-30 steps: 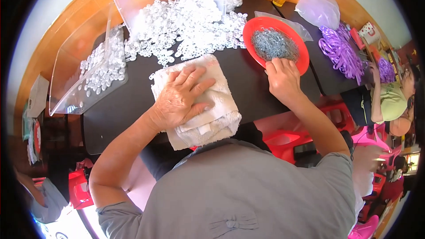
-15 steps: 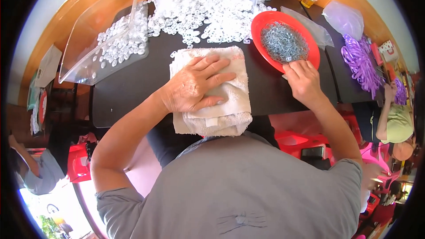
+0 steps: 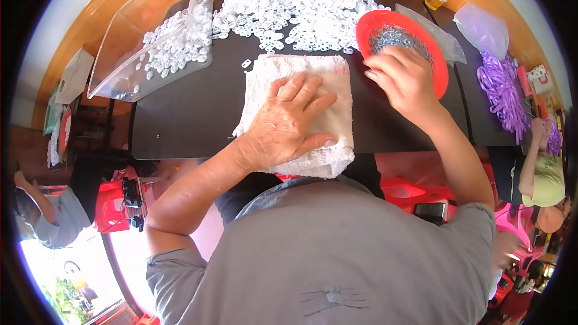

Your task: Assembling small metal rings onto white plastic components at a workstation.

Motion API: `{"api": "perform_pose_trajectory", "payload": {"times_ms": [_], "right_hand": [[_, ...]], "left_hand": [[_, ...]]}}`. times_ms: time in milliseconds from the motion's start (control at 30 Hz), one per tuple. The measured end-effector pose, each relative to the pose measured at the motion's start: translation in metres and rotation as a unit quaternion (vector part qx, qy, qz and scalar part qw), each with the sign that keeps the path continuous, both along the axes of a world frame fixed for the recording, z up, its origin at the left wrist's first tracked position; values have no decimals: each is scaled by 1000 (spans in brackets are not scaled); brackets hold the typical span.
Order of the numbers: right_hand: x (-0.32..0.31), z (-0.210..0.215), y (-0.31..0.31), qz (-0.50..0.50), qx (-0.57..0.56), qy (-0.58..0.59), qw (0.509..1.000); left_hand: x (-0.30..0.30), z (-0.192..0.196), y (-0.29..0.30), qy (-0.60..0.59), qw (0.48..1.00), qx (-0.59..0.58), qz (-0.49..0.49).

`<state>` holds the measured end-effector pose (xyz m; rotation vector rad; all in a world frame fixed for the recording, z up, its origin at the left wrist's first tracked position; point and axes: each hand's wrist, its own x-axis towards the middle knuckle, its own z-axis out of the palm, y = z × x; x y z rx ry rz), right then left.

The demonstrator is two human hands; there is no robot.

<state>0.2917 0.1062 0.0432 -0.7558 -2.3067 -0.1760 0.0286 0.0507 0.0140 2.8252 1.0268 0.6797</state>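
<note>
Black tabletop point(image 3: 180, 120) bears a white cloth point(image 3: 325, 78) under the flat, open left hand point(image 3: 289, 123), while the loosely open right hand point(image 3: 403, 78) has moved from the tabletop up to the red bowl point(image 3: 436, 54).

Bright, even daylight, sharp centre, edges bowed (fisheye) with a black rim

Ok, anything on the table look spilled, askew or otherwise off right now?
One white plastic ring lies alone on the black table, apart from the main pile. The folded white towel under the left hand overhangs the near table edge. Nothing looks damaged.
</note>
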Motion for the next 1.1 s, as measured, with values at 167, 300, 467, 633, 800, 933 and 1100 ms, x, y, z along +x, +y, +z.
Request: {"api": "perform_pose_trajectory", "payload": {"times_ms": [167,300,467,633,800,933,1100], "right_hand": [[-66,-16,58,-11,32,-98,995],[-78,-31,80,0,59,-193,979],[-75,-37,84,-2,72,-213,974],[-82,-30,79,13,142,-252,957],[-87,-31,80,37,168,-299,939],[-91,-31,82,28,160,-331,929],[-93,-34,84,-1,113,-333,936]], "left_hand": [[1,1,-13,-33,998,2,49],[-3,-5,-29,-72,995,-11,71],[-3,-14,-32,-112,992,6,61],[-3,-14,-33,-105,992,16,73],[-3,-15,-31,-114,991,16,67],[-4,-16,-32,-119,990,12,69],[-4,-20,-32,-135,989,16,65]]}}
